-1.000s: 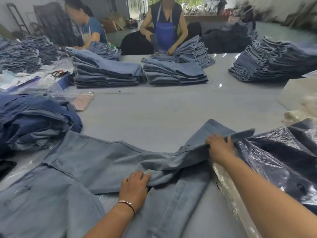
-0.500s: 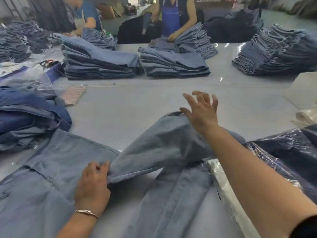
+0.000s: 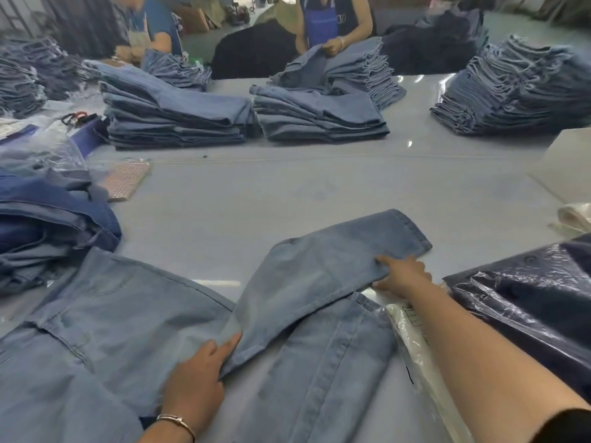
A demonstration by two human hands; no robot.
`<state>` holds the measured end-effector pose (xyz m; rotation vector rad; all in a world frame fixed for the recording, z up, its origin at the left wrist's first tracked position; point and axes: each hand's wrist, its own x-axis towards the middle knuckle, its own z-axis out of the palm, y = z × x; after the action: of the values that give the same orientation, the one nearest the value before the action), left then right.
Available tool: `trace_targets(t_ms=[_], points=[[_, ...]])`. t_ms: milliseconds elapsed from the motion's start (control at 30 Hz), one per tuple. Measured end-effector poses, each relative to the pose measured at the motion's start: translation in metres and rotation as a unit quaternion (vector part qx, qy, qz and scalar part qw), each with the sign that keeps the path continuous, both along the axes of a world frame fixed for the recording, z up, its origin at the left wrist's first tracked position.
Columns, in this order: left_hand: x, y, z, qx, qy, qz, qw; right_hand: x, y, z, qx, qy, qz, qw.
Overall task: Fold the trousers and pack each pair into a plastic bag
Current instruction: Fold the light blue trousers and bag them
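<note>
Left hand (image 3: 198, 375) pins the trousers (image 3: 105, 318) at the fold; right hand (image 3: 403, 276) grips the leg (image 3: 323, 273), carrying it across.

Large pale grey work table (image 3: 319, 193) with a glossy surface reflecting overhead light, a seam running across it. Beyond its far edge, a pale floor (image 3: 511, 30) and a bright doorway (image 3: 252, 4); dark racking (image 3: 80, 24) stands at upper left.

Matt, pale blue denim trousers (image 3: 307, 282) lie on a smooth grey table (image 3: 287, 193); glossy, crinkled clear plastic bags (image 3: 527, 292) cover dark garments.
</note>
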<state>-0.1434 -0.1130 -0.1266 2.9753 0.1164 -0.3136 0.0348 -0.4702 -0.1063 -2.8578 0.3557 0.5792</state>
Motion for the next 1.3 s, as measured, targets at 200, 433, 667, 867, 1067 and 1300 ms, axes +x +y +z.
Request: trace_targets(t_ms=[200,433,667,867,1067,1300], points=[[-0.004,0.01,-0.001,0.019,-0.051,0.064,0.996,-0.003,0.011,0.001,-0.094,-0.235,0.144,0.957],[0.021,0.027,0.048,-0.047,-0.264,0.105,0.958,-0.004,-0.011,0.074,-0.017,-0.461,-0.076,0.884],[-0.019,0.008,0.022,0.031,0.032,-0.074,0.996,-0.036,0.012,0.095,-0.123,-0.111,0.001,0.986],[-0.07,-0.01,0.022,-0.071,0.017,0.032,0.997,-0.12,0.083,0.049,-0.057,-0.061,0.398,0.914],[-0.101,-0.026,0.026,-0.138,0.111,0.019,0.984,-0.164,0.096,0.033,-0.12,-0.079,0.441,0.886],[-0.104,-0.031,0.068,-0.383,0.125,-0.022,0.915,-0.223,0.071,0.139,0.043,-0.419,0.337,0.842]])
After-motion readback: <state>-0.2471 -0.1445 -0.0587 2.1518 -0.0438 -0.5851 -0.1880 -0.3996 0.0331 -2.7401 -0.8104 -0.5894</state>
